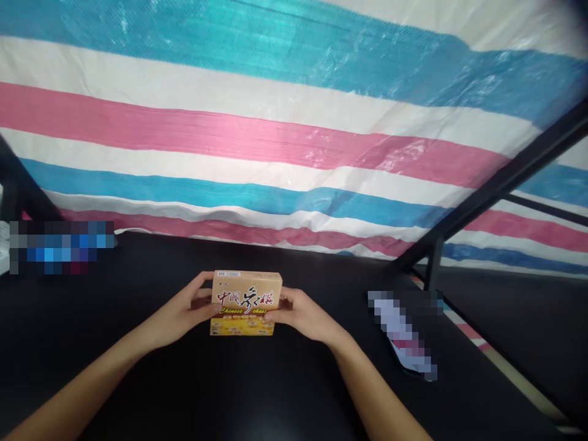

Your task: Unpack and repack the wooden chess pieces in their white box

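A small cardboard Chinese chess box (245,303) stands upright in the middle of the view, its printed front toward me. Its upper part is tan with large characters, and yellow artwork runs along the bottom. My left hand (195,306) grips the left side, thumb on the front and fingers around the edge. On the opposite side, my right hand (298,311) holds it the same way, with the thumb over the front. The fingertips behind the box are hidden. Whether the bottom of the box touches the black table (197,392) I cannot tell.
To the right lies a flat, phone-like object (404,337), blurred by pixelation. Another pixelated item (64,245) is at the far left. A striped plastic sheet (257,135) hangs behind the table, and a black metal frame (478,202) slants along the right.
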The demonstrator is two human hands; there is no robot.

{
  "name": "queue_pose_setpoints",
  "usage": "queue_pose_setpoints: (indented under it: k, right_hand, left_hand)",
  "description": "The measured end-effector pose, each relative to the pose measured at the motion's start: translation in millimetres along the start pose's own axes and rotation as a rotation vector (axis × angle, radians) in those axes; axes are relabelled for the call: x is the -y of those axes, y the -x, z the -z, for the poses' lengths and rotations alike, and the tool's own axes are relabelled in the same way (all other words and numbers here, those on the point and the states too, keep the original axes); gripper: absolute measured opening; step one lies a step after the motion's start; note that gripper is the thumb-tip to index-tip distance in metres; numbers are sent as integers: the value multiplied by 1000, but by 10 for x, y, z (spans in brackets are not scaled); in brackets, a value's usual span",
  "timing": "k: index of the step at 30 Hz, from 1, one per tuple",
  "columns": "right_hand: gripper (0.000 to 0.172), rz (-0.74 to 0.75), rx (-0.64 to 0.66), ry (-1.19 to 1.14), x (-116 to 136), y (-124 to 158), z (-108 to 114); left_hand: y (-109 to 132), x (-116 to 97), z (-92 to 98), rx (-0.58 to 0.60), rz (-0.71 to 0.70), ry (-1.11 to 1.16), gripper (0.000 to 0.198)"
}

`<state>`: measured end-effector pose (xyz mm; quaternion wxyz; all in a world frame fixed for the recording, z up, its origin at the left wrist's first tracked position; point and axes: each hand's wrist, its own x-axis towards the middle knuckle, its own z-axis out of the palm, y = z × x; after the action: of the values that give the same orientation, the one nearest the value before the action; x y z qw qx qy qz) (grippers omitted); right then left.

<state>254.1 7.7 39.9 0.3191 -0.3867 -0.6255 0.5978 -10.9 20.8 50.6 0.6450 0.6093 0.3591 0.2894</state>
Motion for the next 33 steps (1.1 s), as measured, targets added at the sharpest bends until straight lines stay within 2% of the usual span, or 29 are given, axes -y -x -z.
queue_pose_setpoints:
  k: [2,4,7,9,11,14,16,18,23,33]
  right_hand:
    - [39,34,-60,82,12,1,-27]
    - [35,84,-112,202,25,0,-62]
    - [26,204,-236,454,19,3,-102]
    - [25,343,-308,598,-8,6,-118]
    - [28,543,-346,689,-43,5,-132]
    - [32,827,-391,780,-82,1,-157]
    - [34,937,-426,824,-93,4,-171]
    - [37,1002,-451,854,-97,12,-177]
    - [41,1066,-459,880,-96,33,-175]
    - [39,1145,-535,874,-44,52,-223]
  left_hand:
    - [-11,33,20,35,-2,-43,56]
    - [-26,65,44,51,-9,-182,55]
    - [-24,83,92,-46,-68,-510,36]
    - [-7,82,136,-132,-150,-668,33]
    - [12,81,187,-160,-322,-764,34]
    - [34,82,248,-128,-671,-903,35]
    - [48,75,256,-128,-845,-988,39]
    - [69,60,235,-155,-949,-1050,42]
    - [125,13,142,-226,-994,-1083,42]
    - [171,-15,96,-266,-1029,-1167,38]
